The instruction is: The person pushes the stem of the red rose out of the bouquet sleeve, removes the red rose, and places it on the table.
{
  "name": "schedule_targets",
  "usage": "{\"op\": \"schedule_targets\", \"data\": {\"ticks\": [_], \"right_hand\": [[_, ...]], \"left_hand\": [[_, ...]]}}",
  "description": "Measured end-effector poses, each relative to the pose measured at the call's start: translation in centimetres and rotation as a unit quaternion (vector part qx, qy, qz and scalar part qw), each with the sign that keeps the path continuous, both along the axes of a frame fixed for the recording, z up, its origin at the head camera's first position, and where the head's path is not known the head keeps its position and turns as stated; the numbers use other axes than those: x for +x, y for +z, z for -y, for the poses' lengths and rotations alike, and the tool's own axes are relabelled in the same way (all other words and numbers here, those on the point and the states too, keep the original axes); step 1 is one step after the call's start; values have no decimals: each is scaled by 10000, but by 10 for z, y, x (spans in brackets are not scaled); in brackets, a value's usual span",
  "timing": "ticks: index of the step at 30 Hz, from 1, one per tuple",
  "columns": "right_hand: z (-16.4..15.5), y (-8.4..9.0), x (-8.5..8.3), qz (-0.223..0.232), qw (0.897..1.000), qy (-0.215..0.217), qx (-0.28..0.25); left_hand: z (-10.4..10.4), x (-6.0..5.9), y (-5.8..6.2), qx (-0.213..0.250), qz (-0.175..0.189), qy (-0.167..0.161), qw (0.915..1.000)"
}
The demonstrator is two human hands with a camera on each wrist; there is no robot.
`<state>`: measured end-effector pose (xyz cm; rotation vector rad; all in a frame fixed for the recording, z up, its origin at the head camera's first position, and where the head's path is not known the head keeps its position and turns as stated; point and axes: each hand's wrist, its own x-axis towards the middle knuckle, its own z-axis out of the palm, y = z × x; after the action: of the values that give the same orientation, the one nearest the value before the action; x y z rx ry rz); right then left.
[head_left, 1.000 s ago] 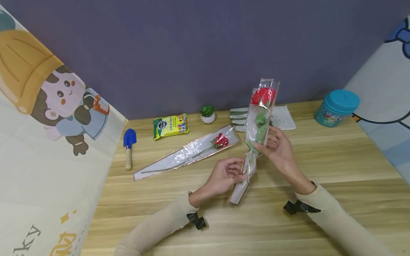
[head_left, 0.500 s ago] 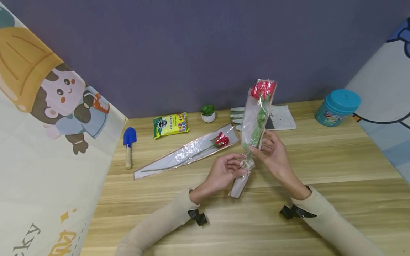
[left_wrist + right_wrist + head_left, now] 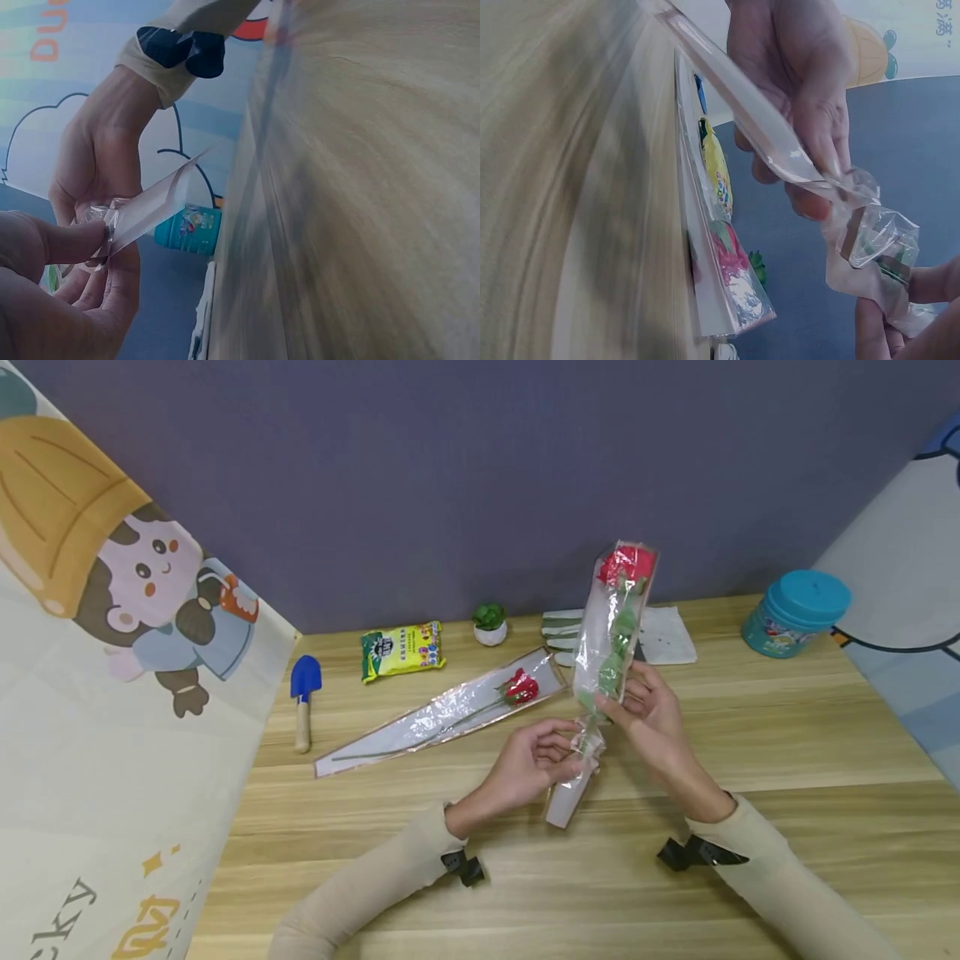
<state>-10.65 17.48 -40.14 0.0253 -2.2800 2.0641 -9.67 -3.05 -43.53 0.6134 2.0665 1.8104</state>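
Observation:
A red rose in a clear plastic sleeve (image 3: 611, 635) is held upright above the wooden table (image 3: 787, 735). My left hand (image 3: 551, 760) pinches the sleeve's narrow lower part (image 3: 142, 214), and my right hand (image 3: 637, 702) grips it just above, around the green stem. The sleeve's bottom tip (image 3: 564, 806) hangs below both hands. In the right wrist view the crumpled plastic (image 3: 870, 240) bunches between the two hands. A second wrapped red rose (image 3: 450, 714) lies flat on the table to the left.
Along the back stand a blue hand trowel (image 3: 303, 697), a yellow-green packet (image 3: 401, 652), a tiny potted plant (image 3: 490, 624), white gloves (image 3: 660, 639) and a teal lidded jar (image 3: 795, 612). Printed cloth panels (image 3: 112, 693) flank both sides.
The held rose has been lifted slightly and its lower sleeve gathered tighter between the hands; the tip now hangs shorter below the left hand. The other rose has stayed still.

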Motion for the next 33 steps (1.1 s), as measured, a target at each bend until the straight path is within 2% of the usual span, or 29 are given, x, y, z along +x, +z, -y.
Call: {"op": "schedule_targets", "data": {"ticks": [6, 12, 16, 22, 28, 30, 33], "right_hand": [[-3, 4, -7, 15, 9999, -84, -68], [-5, 11, -13, -112, 9953, -187, -944], [-6, 16, -15, -104, 9947, -137, -1018], [-6, 19, -16, -130, 9958, -89, -906], [-5, 17, -17, -187, 9957, -37, -907], [-4, 16, -17, -186, 9957, 34, -911], [-3, 14, -16, -220, 9953, 52, -941]], "left_hand": [[2, 3, 0, -21, 143, -35, 9999], [2, 6, -2, -195, 394, -205, 9988], [1, 9, -4, -283, 437, -294, 9982], [1, 9, -2, -239, 388, -285, 9986], [-3, 4, 5, 267, 2, -26, 9996], [-5, 1, 7, 312, -122, 67, 9994], [-6, -1, 8, 305, -125, 148, 9993]]}}
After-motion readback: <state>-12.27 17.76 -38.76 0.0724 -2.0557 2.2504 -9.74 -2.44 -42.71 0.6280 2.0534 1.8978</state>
